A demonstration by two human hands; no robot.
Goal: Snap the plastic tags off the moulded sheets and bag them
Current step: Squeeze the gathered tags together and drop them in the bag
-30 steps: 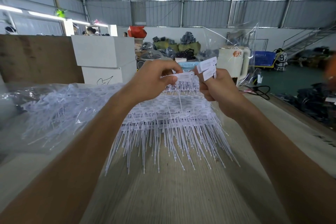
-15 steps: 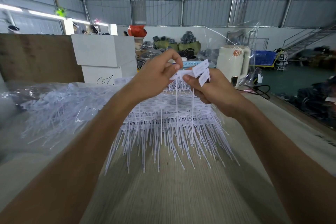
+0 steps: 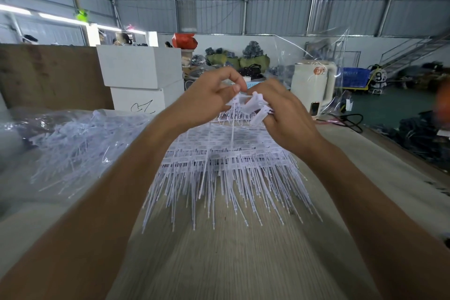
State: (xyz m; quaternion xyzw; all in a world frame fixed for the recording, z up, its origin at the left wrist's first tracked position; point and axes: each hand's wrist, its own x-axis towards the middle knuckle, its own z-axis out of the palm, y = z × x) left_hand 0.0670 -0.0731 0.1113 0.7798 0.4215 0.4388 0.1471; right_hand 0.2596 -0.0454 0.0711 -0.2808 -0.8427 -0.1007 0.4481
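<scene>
A stack of white moulded tag sheets point(image 3: 226, 161) lies on the wooden table, its thin tails fanning toward me. Above the stack's far end, my left hand point(image 3: 207, 97) pinches the head of a white tag point(image 3: 237, 101) whose long tail hangs straight down. My right hand point(image 3: 285, 114) is close beside it, fingers curled round a small bunch of loose tags point(image 3: 258, 111). The two hands nearly touch. A clear plastic bag point(image 3: 73, 139) full of loose tags lies on the table to the left.
Two stacked white boxes point(image 3: 138, 80) and a brown board point(image 3: 48, 75) stand behind the bag. A white kettle point(image 3: 314, 85) and clear plastic film point(image 3: 316, 51) stand at the back right. The table's right edge point(image 3: 389, 139) drops to a floor with dark goods.
Both hands have come closer together and dropped slightly. The tags in my right hand have tipped from upright to pointing left and down, and my left fingers now pinch a tag beside them.
</scene>
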